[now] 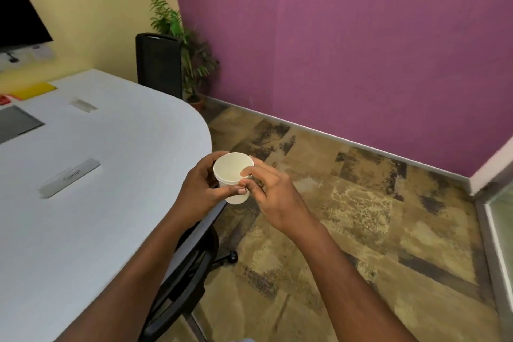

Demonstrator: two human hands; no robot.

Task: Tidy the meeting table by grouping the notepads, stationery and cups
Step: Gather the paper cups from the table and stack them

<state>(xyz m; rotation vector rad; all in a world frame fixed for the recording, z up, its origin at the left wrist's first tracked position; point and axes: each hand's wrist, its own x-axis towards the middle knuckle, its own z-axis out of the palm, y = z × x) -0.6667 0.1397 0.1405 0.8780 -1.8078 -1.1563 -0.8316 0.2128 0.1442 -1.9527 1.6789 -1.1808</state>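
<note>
White paper cup (pixel 232 172), empty as far as its open mouth shows, is held in the air w/ both hands, mouth tilted toward the camera. It sits just past the rounded edge of the counter (pixel 111 147), over the floor (pixel 347 230), resting on nothing.

Left hand (pixel 200 189) wraps it from the left: fingers curled round the far side, thumb (pixel 236 191) laid across the near wall. Right hand (pixel 273 197) pinches the rim on the right, thumb & index fingertips (pixel 245 174) pressed on the lip, other fingers loosely curled below. A 2nd rim line shows just under the lip near the left fingers. Poss. two cups nested; can't tell.

Step in hand, prob.: square up the cup(s), then set w/ the cup group. To do it well:
- Left grip light, since a thin paper wall dents easily.
- Right pinch only guides the rim, no twisting.
- Mouth up on the way back over the counter.
- No other cups in view, so the group spot is unknown; look left first.
- Set down base first, well in from the edge; release right pinch, then left.

Left of the fingers on the counter lies a grey strip plate (pixel 69 178), text blurred. Farther left & beyond are a grey inset panel (pixel 16 122) & a yellow pad (pixel 34 90). Below the wrists is a black chair (pixel 188 266).
</note>
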